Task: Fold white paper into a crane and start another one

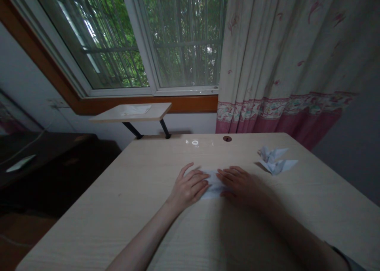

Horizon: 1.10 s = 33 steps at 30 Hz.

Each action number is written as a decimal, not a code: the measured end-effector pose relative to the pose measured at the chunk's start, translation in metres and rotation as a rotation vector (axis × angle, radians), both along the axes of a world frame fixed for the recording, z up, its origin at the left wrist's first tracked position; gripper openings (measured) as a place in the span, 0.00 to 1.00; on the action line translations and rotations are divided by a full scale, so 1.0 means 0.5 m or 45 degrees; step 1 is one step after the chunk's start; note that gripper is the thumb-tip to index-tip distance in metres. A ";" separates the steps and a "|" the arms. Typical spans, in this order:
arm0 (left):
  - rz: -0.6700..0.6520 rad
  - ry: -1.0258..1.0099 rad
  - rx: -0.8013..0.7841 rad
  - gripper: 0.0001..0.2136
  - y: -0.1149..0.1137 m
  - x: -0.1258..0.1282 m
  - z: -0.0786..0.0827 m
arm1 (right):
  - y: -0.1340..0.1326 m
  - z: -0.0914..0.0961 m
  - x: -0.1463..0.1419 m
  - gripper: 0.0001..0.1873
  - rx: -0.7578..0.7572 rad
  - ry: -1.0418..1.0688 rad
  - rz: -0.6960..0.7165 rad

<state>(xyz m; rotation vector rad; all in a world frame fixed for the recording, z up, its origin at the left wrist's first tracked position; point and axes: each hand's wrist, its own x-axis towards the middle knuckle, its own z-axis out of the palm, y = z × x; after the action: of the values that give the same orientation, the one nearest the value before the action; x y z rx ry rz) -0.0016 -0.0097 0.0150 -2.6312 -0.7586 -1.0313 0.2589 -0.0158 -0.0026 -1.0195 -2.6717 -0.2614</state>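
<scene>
A small sheet of white paper [212,187] lies flat on the wooden desk [142,184], between my two hands. My left hand [190,186] rests on its left side, fingers stretched out and apart. From the right, my right hand [237,184] lies over the other side of the sheet with its fingers extended. Both hands cover parts of the paper's edges, so its full outline is hidden. To the right of my right hand stand folded paper cranes [276,162], close together on the desk.
A small raised shelf [160,110] on black legs stands at the desk's back left, with white paper [136,109] on it. A round cable hole [227,138] sits near the back edge. Behind are a window and a curtain [252,65]. A dark table [53,148] is at left.
</scene>
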 end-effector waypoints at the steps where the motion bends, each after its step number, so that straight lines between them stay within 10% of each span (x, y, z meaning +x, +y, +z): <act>1: 0.020 -0.053 0.070 0.04 0.000 0.000 0.001 | 0.000 0.003 0.001 0.25 0.079 0.025 0.019; 19: 0.243 -0.341 0.434 0.03 -0.007 0.005 0.008 | -0.037 0.039 -0.010 0.22 0.839 0.361 -0.040; 33: 0.451 -0.278 0.339 0.13 0.012 -0.005 -0.017 | -0.008 0.005 -0.034 0.23 0.734 0.273 -0.348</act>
<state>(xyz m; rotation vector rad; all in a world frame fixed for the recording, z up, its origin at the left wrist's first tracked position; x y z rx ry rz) -0.0043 -0.0036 0.0067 -2.0894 -1.0101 -1.2255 0.2419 -0.0196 -0.0002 -1.1273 -2.0674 -0.8628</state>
